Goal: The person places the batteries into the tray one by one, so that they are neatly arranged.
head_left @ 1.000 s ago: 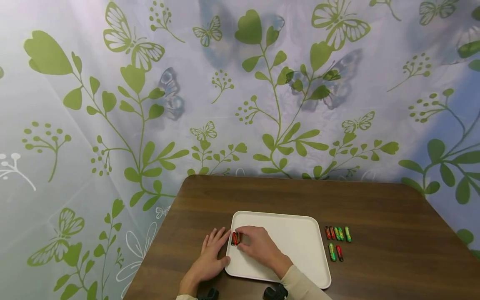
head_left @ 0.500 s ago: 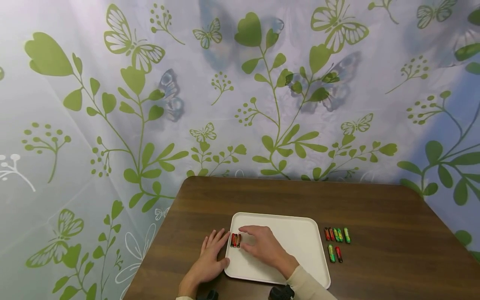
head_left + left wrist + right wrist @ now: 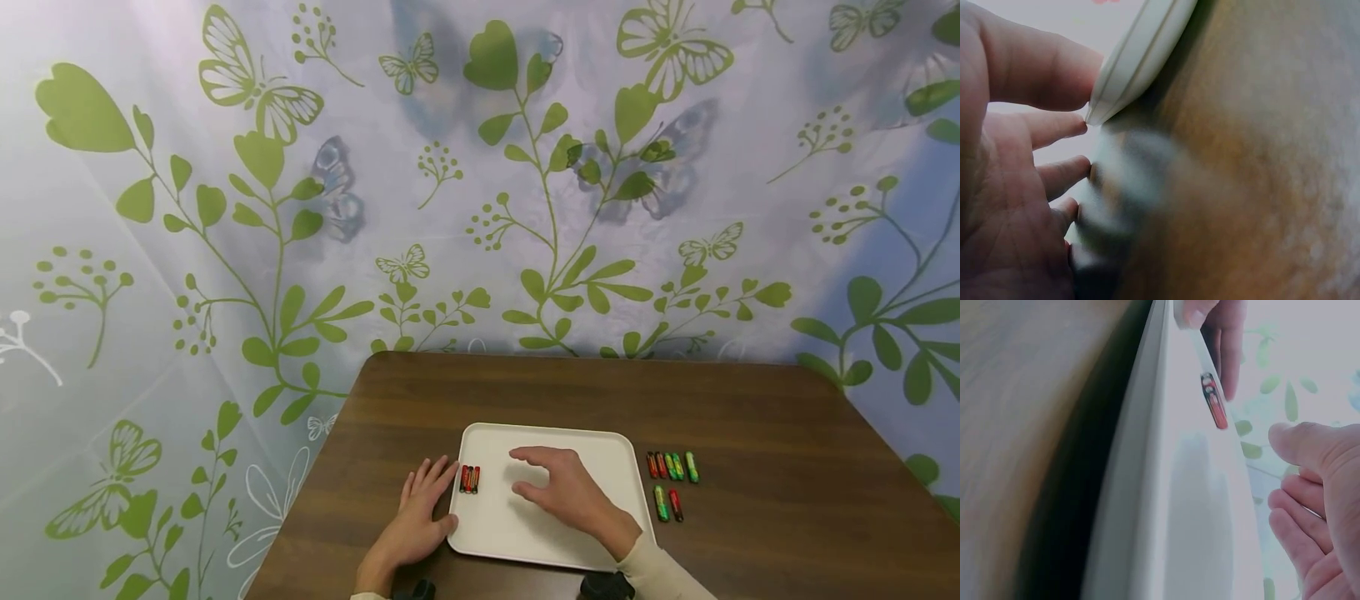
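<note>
A white tray (image 3: 510, 533) lies on the brown table. Several red and black batteries (image 3: 469, 479) stand side by side along its left edge. My left hand (image 3: 420, 521) touches the tray's left rim with fingers spread; in the left wrist view its thumb and fingertips meet the rim (image 3: 1132, 69). Above the middle of the tray is my right hand (image 3: 570, 492), thumb and fingers parted with nothing between them. In the right wrist view, the batteries (image 3: 1214, 401) lie beyond that hand, near the far edge.
To the right of the tray, on the table (image 3: 787, 467), lie more batteries: a row of red and green ones (image 3: 673, 466), with a green battery (image 3: 661, 503) and a red battery (image 3: 676, 505) nearer me. A patterned curtain (image 3: 450, 208) hangs behind the table.
My right hand has let go of the batteries at the tray's left edge and moved right over the tray. My left hand has stayed at the rim.
</note>
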Action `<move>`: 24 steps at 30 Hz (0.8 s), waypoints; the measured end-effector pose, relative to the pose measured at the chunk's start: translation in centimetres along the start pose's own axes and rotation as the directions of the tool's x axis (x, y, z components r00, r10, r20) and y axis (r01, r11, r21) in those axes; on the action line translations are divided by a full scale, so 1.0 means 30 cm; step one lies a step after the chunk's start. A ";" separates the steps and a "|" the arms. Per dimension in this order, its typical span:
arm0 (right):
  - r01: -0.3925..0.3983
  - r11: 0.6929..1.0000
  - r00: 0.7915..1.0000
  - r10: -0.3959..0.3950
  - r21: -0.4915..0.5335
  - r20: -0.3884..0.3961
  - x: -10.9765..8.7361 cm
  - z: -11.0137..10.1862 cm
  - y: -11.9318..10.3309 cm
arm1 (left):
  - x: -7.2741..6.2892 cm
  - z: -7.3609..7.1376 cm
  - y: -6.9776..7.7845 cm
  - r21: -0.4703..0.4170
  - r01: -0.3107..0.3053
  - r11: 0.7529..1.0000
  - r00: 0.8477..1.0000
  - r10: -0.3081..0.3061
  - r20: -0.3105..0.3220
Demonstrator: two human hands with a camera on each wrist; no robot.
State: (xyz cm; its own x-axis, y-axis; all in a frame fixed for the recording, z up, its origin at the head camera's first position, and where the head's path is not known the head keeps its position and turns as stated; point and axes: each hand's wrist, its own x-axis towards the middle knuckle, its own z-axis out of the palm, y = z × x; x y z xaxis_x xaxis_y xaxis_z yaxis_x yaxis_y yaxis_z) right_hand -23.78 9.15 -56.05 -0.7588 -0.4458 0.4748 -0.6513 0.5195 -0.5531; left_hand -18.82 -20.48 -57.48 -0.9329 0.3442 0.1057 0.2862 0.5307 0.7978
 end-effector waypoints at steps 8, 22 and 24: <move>0.013 0.998 0.999 -0.015 -0.058 -0.032 -0.059 -0.075 0.043 | 0.005 -0.004 0.013 0.031 0.044 0.999 0.999 -0.044 0.026; 0.037 0.992 0.993 -0.051 -0.124 -0.109 -0.177 -0.174 0.104 | 0.004 0.000 0.013 0.048 0.071 0.996 0.997 -0.073 0.035; 0.022 0.993 0.993 -0.035 -0.119 -0.112 -0.193 -0.191 0.116 | 0.004 0.000 0.010 0.048 0.071 0.996 0.997 -0.072 0.034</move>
State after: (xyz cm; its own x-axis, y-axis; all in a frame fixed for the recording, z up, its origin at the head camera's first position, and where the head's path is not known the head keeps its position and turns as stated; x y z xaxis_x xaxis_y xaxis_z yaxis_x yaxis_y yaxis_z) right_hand -21.65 17.72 -56.81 -0.7308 -0.3794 0.5675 -0.6628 0.5930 -0.4571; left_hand -18.85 -20.27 -57.22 -0.9431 0.3313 0.0275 0.2298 0.5901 0.7739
